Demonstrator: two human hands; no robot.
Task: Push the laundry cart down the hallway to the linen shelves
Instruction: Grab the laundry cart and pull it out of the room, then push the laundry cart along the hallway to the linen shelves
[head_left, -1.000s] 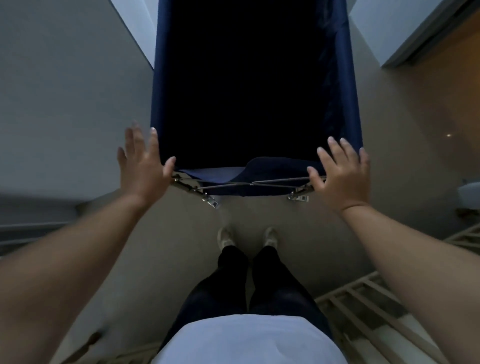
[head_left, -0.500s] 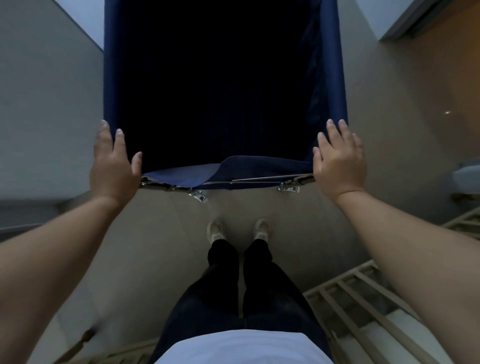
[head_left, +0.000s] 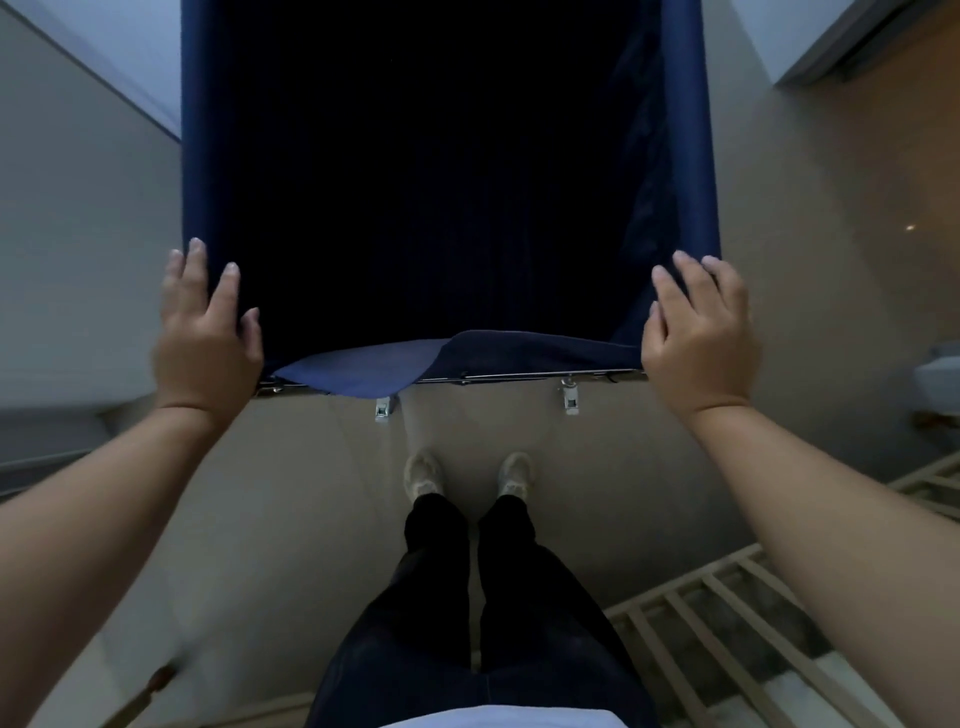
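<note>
The laundry cart (head_left: 706, 171) fills the upper middle of the head view: a deep navy fabric bag with a dark inside, hung on a metal frame (head_left: 519, 375) along its near edge. My left hand (head_left: 205, 340) lies over the near left corner, fingers along the side rim and thumb inside. On the near right corner sits my right hand (head_left: 698, 340) in the same way. Both palms press on the frame. A lighter blue fold of fabric (head_left: 358, 369) hangs over the near rim.
Pale hallway floor (head_left: 810, 260) runs on both sides of the cart. A wall (head_left: 78, 234) stands close on the left. Wooden slats (head_left: 727, 629) lie at the lower right. A doorway edge (head_left: 841, 47) shows at the top right. My feet (head_left: 467, 475) stand just behind the cart.
The cart has swung from a tilt to square in front of me. Both hands slid outward onto its near corners and settled over the rim.
</note>
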